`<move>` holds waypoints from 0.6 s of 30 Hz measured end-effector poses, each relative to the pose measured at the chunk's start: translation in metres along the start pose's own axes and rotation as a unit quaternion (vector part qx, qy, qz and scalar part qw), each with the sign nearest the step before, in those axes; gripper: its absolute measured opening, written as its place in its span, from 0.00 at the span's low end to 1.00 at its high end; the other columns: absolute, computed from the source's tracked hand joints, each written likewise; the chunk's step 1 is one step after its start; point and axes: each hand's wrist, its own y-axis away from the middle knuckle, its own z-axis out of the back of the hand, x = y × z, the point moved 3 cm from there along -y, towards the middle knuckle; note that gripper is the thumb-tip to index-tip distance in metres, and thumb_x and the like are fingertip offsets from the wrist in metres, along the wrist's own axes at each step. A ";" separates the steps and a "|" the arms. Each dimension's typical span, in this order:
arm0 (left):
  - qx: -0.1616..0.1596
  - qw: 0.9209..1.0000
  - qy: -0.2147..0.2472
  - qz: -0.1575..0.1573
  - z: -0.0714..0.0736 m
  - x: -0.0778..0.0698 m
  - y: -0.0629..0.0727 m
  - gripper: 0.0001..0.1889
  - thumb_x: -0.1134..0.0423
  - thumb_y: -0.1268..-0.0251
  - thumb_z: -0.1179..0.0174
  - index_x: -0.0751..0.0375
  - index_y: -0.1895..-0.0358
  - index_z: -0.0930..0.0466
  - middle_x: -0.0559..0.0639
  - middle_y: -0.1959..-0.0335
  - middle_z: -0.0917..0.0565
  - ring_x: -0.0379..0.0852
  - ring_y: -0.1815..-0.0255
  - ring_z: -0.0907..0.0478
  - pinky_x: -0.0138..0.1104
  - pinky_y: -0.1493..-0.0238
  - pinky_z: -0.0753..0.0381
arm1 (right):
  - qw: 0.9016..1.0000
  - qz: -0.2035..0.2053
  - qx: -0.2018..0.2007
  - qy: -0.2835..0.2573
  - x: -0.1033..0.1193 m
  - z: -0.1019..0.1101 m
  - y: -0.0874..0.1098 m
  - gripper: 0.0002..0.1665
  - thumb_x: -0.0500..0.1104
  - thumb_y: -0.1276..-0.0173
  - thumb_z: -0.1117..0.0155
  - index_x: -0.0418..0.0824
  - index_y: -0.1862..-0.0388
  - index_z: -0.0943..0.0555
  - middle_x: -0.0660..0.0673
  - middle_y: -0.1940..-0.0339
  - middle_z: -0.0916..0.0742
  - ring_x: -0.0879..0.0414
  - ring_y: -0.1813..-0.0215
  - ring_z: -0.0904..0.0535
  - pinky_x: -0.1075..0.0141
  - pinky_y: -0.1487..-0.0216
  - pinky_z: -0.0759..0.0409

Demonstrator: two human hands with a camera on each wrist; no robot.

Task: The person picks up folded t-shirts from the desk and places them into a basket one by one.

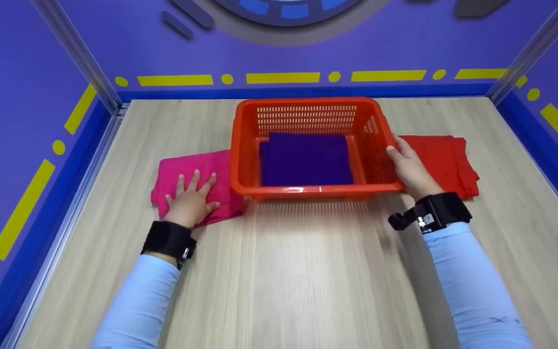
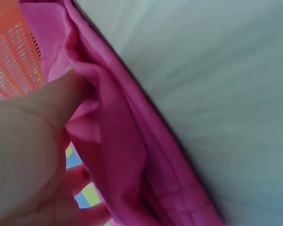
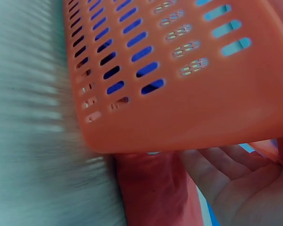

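Observation:
An orange plastic basket (image 1: 300,189) stands at the middle of the table, and a folded dark purple cloth (image 1: 308,160) lies inside it. My right hand (image 1: 410,169) holds the basket's right side, the thumb near the rim; some of its fingers are hidden behind the wall in the head view. On the left, my left hand (image 1: 189,203) rests with spread fingers on a folded pink cloth (image 1: 225,184), whose right end meets the basket. The left wrist view shows the thumb (image 2: 61,94) against the pink cloth's folded edge. Beside my right hand lies a folded red cloth (image 1: 446,165).
A pale wood-grain table (image 1: 308,271) carries everything. Purple panels with yellow marks (image 1: 283,77) close off the back and both sides. A metal strip (image 1: 66,232) runs along the table's left edge.

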 end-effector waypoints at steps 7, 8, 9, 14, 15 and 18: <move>-0.023 0.999 -0.019 -0.016 -0.013 0.005 0.028 0.42 0.49 0.26 0.41 0.50 0.17 0.53 0.65 0.17 0.60 0.75 0.21 0.69 0.77 0.35 0.55 | 1.000 -0.003 -0.002 0.012 0.000 0.004 -0.001 0.37 0.51 0.15 0.65 0.50 0.15 0.64 0.40 0.18 0.43 0.48 0.26 0.39 0.55 0.28 0.36; -0.026 0.999 -0.021 -0.019 -0.015 0.006 0.033 0.41 0.49 0.26 0.41 0.50 0.17 0.52 0.65 0.17 0.60 0.75 0.21 0.69 0.77 0.35 0.55 | 1.000 -0.002 -0.003 0.011 0.000 0.004 -0.001 0.37 0.51 0.15 0.65 0.49 0.15 0.64 0.40 0.18 0.43 0.47 0.26 0.39 0.55 0.27 0.36; -0.030 0.999 -0.023 -0.022 -0.017 0.006 0.037 0.41 0.49 0.27 0.41 0.50 0.17 0.52 0.65 0.17 0.59 0.75 0.21 0.68 0.77 0.36 0.54 | 1.000 -0.001 -0.004 0.012 0.001 0.004 -0.001 0.37 0.51 0.15 0.65 0.49 0.15 0.64 0.40 0.18 0.43 0.47 0.25 0.39 0.54 0.27 0.37; -0.048 0.998 -0.034 -0.036 -0.028 0.010 0.063 0.40 0.49 0.28 0.39 0.51 0.18 0.47 0.66 0.18 0.55 0.77 0.21 0.64 0.78 0.38 0.51 | 1.000 0.004 -0.007 0.022 0.001 0.002 -0.002 0.37 0.51 0.15 0.64 0.48 0.15 0.63 0.39 0.18 0.42 0.46 0.25 0.39 0.52 0.26 0.38; -0.052 0.997 -0.037 -0.039 -0.031 0.010 0.069 0.40 0.49 0.28 0.38 0.51 0.18 0.46 0.66 0.18 0.54 0.77 0.21 0.64 0.78 0.38 0.50 | 1.000 0.004 -0.007 0.022 0.001 0.001 -0.002 0.37 0.51 0.15 0.64 0.48 0.15 0.63 0.39 0.19 0.41 0.46 0.26 0.39 0.52 0.26 0.38; -0.062 0.996 -0.042 -0.047 -0.038 0.007 0.085 0.40 0.49 0.30 0.37 0.51 0.19 0.43 0.66 0.18 0.52 0.77 0.22 0.61 0.78 0.38 0.48 | 1.000 0.003 -0.007 0.023 0.001 0.001 -0.002 0.37 0.51 0.15 0.64 0.47 0.15 0.62 0.39 0.19 0.41 0.46 0.26 0.38 0.52 0.26 0.37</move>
